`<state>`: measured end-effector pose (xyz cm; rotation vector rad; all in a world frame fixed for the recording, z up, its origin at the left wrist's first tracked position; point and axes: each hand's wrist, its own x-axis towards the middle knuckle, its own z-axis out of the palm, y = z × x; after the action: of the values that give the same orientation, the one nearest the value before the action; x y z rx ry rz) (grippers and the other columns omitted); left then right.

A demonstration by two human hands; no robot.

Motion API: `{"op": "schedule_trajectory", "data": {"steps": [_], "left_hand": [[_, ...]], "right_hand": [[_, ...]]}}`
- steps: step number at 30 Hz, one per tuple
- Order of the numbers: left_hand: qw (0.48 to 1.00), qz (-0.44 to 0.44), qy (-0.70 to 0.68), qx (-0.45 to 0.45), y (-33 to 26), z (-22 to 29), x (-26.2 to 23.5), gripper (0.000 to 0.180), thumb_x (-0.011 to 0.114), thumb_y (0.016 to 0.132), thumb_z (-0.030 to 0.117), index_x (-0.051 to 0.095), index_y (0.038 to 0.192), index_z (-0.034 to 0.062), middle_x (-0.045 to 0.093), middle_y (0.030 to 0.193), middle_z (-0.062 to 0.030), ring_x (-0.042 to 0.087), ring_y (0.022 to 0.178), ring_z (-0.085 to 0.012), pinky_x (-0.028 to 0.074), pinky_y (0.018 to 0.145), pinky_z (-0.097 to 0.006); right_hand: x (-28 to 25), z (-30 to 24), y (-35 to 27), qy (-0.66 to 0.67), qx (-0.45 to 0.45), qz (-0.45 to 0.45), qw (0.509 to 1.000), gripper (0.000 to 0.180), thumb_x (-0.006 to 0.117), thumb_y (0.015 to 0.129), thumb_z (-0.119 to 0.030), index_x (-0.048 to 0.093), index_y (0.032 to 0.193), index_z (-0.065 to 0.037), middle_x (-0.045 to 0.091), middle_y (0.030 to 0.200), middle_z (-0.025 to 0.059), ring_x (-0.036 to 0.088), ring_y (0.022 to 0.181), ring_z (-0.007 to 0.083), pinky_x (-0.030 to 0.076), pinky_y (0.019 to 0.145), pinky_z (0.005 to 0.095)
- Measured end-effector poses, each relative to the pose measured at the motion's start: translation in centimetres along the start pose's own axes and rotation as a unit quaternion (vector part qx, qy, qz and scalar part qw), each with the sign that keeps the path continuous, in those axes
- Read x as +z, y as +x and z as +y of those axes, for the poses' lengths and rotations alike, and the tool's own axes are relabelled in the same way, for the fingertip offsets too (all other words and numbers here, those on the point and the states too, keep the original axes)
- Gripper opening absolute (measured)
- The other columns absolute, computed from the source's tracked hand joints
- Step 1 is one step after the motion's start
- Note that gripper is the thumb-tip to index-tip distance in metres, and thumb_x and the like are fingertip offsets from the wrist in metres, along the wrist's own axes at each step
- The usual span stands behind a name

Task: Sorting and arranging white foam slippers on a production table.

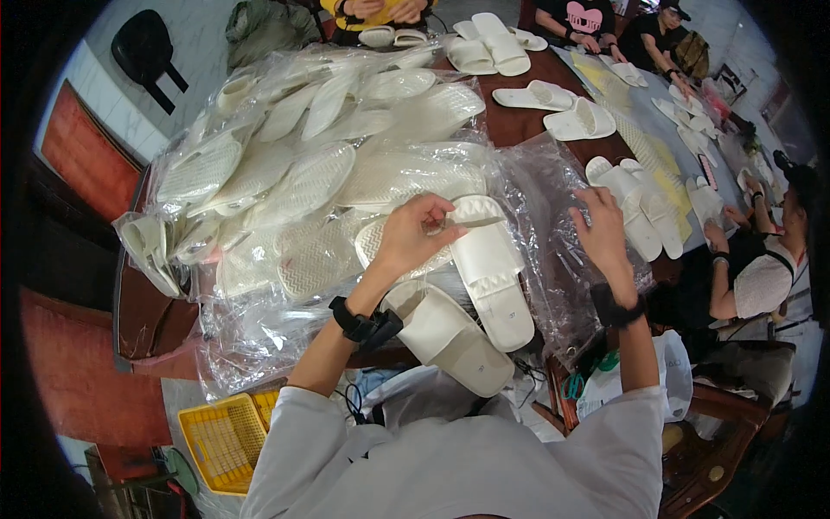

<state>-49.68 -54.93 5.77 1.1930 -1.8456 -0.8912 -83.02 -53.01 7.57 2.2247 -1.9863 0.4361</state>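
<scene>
Two white slide slippers lie in front of me. The upper slipper [493,268] points away, its ridged strap facing up, and the lower slipper [450,337] overlaps it at a slant near the table's edge. My left hand [419,232] is at the upper slipper's toe, fingers bent, thumb and forefinger apart, the thumb tip close to the strap. To the right, my right hand [603,229] hovers over a clear plastic bag [553,233], fingers spread. Whether the right fingertips touch the film cannot be made out. A black band sits on each wrist.
A large heap of bagged white slippers [303,173] covers the table's left. Loose slippers [635,203] lie on the right and far side. Co-workers sit along the far and right sides, one in a black shirt [575,17]. A yellow crate [226,441] stands low on the left.
</scene>
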Motion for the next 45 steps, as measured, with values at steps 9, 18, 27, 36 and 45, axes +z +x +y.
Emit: {"op": "schedule_trajectory", "data": {"steps": [9, 18, 27, 36, 45], "left_hand": [[1.000, -0.019, 0.022, 0.009, 0.4, 0.6, -0.1, 0.038, 0.082, 0.078, 0.023, 0.065, 0.103, 0.0004, 0.063, 0.085, -0.0057, 0.060, 0.077, -0.0132, 0.052, 0.072, -0.027], [0.986, -0.019, 0.149, 0.075, -3.1, 3.5, -2.2, 0.041, 0.080, 0.075, 0.029, 0.063, 0.102, 0.0033, 0.065, 0.096, -0.0171, 0.065, 0.084, -0.0319, 0.051, 0.075, -0.041], [0.952, -0.115, 0.270, -0.084, -14.1, 4.9, -1.7, 0.058, 0.079, 0.076, 0.040, 0.051, 0.115, 0.0070, 0.066, 0.092, -0.0194, 0.067, 0.084, -0.0383, 0.051, 0.069, -0.046], [0.987, 0.018, 0.160, 0.013, -13.8, 6.9, -6.4, 0.048, 0.074, 0.080, 0.018, 0.055, 0.123, 0.0058, 0.068, 0.103, -0.0125, 0.065, 0.095, -0.0310, 0.043, 0.090, -0.039], [0.979, 0.067, 0.188, 0.037, -10.8, 1.1, -9.4, 0.035, 0.069, 0.083, 0.011, 0.059, 0.116, 0.0047, 0.066, 0.102, -0.0153, 0.062, 0.095, -0.0329, 0.045, 0.087, -0.040]], "right_hand": [[-0.3, -14.7, -11.0, 0.448, 0.012, -0.070, 0.891, 0.036, 0.069, 0.089, -0.027, 0.059, 0.109, 0.002, 0.063, 0.098, 0.0162, 0.062, 0.079, 0.0240, 0.049, 0.069, 0.0348], [4.9, -17.5, -8.7, 0.455, 0.092, 0.078, 0.882, 0.024, 0.074, 0.084, -0.023, 0.067, 0.094, -0.001, 0.065, 0.082, 0.0095, 0.061, 0.062, 0.0195, 0.049, 0.056, 0.0315], [5.2, -17.8, -9.0, 0.425, 0.071, 0.125, 0.894, 0.016, 0.072, 0.085, -0.011, 0.069, 0.097, -0.001, 0.065, 0.080, 0.0071, 0.057, 0.058, 0.0122, 0.046, 0.052, 0.0270], [3.1, -19.2, -8.2, 0.483, 0.038, 0.148, 0.862, 0.011, 0.071, 0.087, -0.006, 0.067, 0.095, 0.000, 0.064, 0.085, 0.0074, 0.058, 0.060, 0.0111, 0.045, 0.052, 0.0242], [4.4, -21.3, -5.2, 0.510, -0.066, 0.092, 0.853, 0.012, 0.062, 0.091, -0.005, 0.064, 0.102, 0.001, 0.063, 0.092, 0.0119, 0.065, 0.075, 0.0195, 0.050, 0.061, 0.0298]]}}
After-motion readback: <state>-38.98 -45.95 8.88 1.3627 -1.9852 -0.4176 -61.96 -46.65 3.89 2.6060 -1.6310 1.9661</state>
